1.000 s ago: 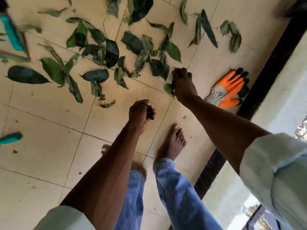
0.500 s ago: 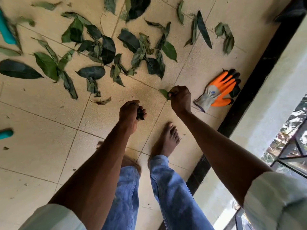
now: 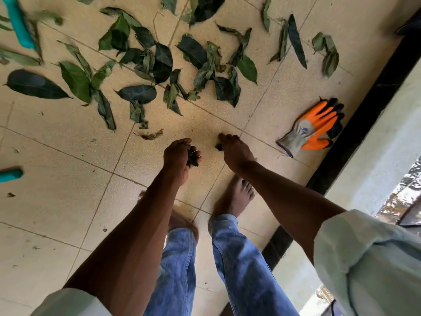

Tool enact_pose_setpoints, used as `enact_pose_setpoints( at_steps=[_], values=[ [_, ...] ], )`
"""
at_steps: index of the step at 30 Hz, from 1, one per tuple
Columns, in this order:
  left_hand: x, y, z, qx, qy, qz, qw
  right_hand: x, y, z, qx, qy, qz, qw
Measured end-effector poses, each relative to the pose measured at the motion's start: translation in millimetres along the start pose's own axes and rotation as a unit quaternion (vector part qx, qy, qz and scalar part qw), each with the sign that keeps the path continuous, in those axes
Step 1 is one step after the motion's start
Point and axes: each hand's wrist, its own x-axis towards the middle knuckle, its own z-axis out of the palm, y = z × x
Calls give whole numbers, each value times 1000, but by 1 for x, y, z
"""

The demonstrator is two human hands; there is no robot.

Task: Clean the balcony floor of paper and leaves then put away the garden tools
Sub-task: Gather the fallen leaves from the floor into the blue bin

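Observation:
Several green leaves [image 3: 159, 65] lie scattered over the beige tiled balcony floor [image 3: 57, 179] ahead of my bare feet. My left hand [image 3: 180, 153] is curled round a small bunch of dark leaves [image 3: 192, 160]. My right hand [image 3: 234, 149] hovers just right of it, its fingers pinching a small leaf [image 3: 219, 146]. An orange and grey garden glove pair [image 3: 315, 128] lies on the floor to the right, near the black strip. Two teal tool handles show at the left edge, one at the upper left [image 3: 17, 23] and one at mid left [image 3: 10, 175].
A black border strip [image 3: 355, 137] and a pale low wall [image 3: 382, 144] run along the right side. My feet [image 3: 237, 197] stand close below my hands. Small crumbs of leaf litter dot the tiles.
My right hand picked a leaf from the floor near the pile and drew back toward my left hand. The left hand kept its bunch and stayed nearly still.

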Motion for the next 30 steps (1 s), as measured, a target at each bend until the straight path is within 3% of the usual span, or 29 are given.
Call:
enact_pose_setpoints(
  at_steps=[2,4,8,12,15,19,21,23,26,30],
  values=[
    [-1,4,-3,-6,6,-2,1000,10,-7,-16,160,91,146,972],
    [-3,8,-5,-12,11,-4,1000,29,-11,-38,287,155,243,914],
    [-3,16,-3,-25,6,-2,1000,80,-12,-76,278,193,243,909],
    [3,22,-1,-20,2,3,1000,115,-13,-71,198,151,280,927],
    [8,25,-3,-23,3,0,1000,106,-20,-55,117,152,220,956],
    [6,24,-11,-30,14,-6,999,59,-25,-16,53,110,15,992],
    [3,20,-19,-32,23,-9,999,33,-27,1,53,50,-9,997],
    [-2,16,-28,-28,29,-8,999,10,-34,14,96,34,39,994],
    [-13,10,-40,-3,45,2,999,-16,-58,8,309,87,182,929],
    [-32,8,-54,-1,2,-13,1000,-26,-110,-16,457,81,230,855]
  ],
)
